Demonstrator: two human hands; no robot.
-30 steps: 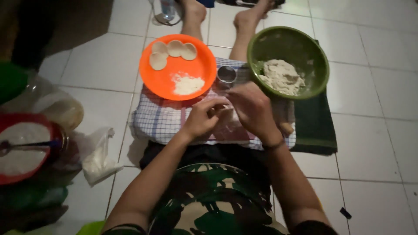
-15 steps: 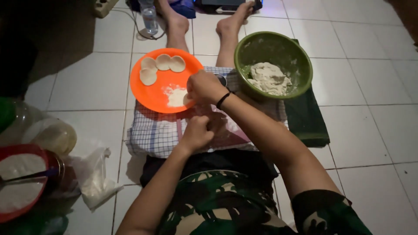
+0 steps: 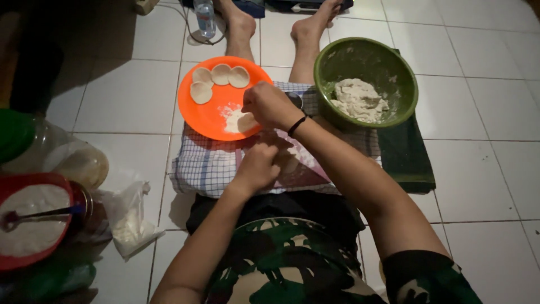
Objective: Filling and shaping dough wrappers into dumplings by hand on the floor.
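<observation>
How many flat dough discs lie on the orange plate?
4: three discs along the orange plate's far rim, one under the right hand; more may be hidden.

White tiled floor, with a cooking spread laid across it.

On the tiled floor [image 3: 129, 95] lie a checked cloth [image 3: 208, 166] and, beside it, a dark green folded cloth [image 3: 408, 160]. A water bottle [image 3: 206, 17] stands at the far end. At the left sit a red bowl of white powder [image 3: 31, 219], a crumpled plastic bag [image 3: 130, 222] and what may be a clear lidded jar [image 3: 73, 160], dim in shadow.
</observation>
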